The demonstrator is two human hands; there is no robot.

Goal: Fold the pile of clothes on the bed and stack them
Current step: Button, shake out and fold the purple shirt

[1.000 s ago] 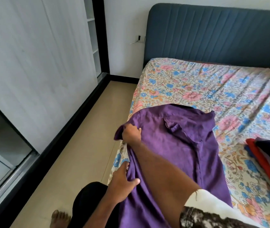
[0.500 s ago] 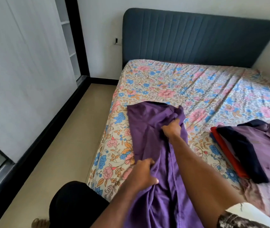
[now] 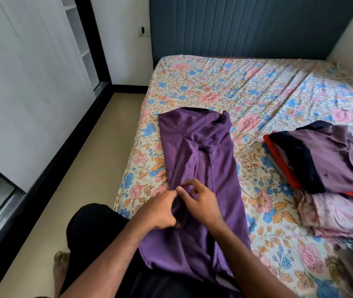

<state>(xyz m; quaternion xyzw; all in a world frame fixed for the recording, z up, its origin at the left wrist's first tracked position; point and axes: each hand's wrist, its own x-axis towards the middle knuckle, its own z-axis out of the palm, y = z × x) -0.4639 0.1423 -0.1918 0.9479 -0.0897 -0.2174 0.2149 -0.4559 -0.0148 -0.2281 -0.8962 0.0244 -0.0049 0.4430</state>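
Observation:
A purple shirt lies lengthwise on the floral bed sheet, collar end away from me, both sides folded inward, its hem hanging over the near edge. My left hand grips the folded left side at mid-length. My right hand is right beside it, fingers bent, pinching the same fold. To the right sits a pile of clothes: a dusty-purple polo with a navy sleeve on a red garment and pink fabric.
The blue padded headboard stands at the far end. A white wardrobe lines the left wall, with a strip of beige floor between it and the bed. My black-clad knee and bare foot are beside the bed.
My right hand came down from the collar area to mid-length, next to my left hand. The shirt's left side now lies folded inward. The view shifted right, showing more of the pile.

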